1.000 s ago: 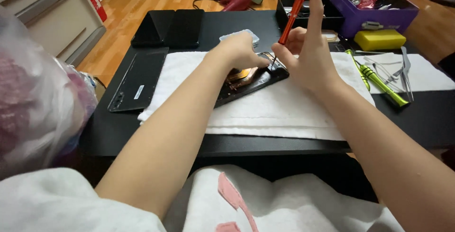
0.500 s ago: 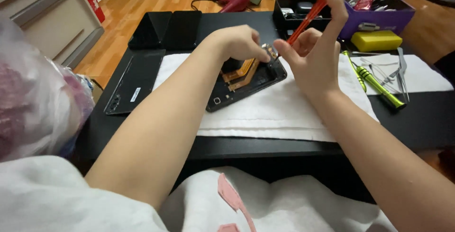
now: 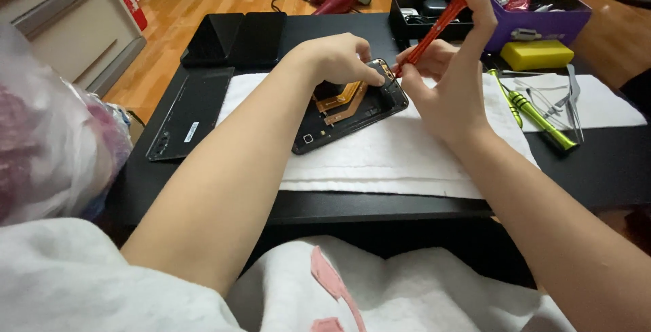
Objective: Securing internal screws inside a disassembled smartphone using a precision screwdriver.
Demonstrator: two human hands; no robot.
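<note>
Phone, back off, lies on the white cloth: thin, stiff, with fragile exposed ribbon parts, so best held by its edges. Left hand curls fingers onto its top; right hand pinches an orange pry tool at its corner.

Bare forearms, no sleeves past elbows; white garment with pink shapes; hands ungloved, no rings.

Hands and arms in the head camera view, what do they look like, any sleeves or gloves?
Both are bare: no gloves, rings or watch show on the left hand or the right hand. The forearms are uncovered, with no sleeves reaching them.
</note>
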